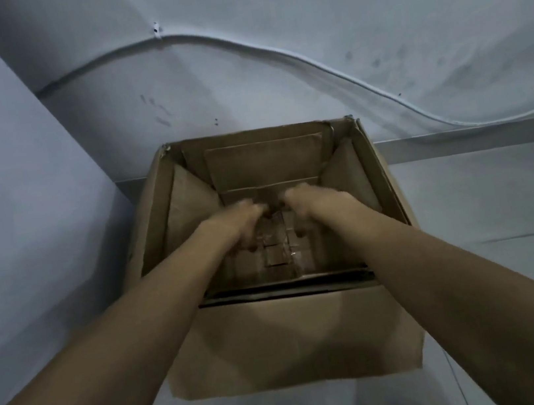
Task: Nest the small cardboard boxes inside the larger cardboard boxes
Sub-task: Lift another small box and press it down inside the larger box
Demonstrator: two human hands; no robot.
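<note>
Head view: both arms reach straight down-forward into big box [292, 333], which sits on floor [494, 272] against wall [238, 67], near the left corner of the room

Small box [277, 246] lies at the bottom of the big one, directly under and just nearer than the hands, roughly centred between the side walls, close to the big box's near wall. It looks about square, so I can't give a long axis. Taped top seam runs away from the camera

Left hand [244, 221] and right hand [307, 205] are both curled, fingers down on the small box's top, one each side of the seam, about equally near. Whether they pinch a flap or just press, I can't tell; too dark and blurred

Materials: plain brown corrugated card, matte, creased; glossy clear tape on the small box top. Big box flaps folded inward along the sides, forming sloped panels that narrow the opening. A thin cable [270, 49] is clipped along the wall

Judgement: small box already nested; next is release and straight-up withdrawal, minding the inward flaps
</note>
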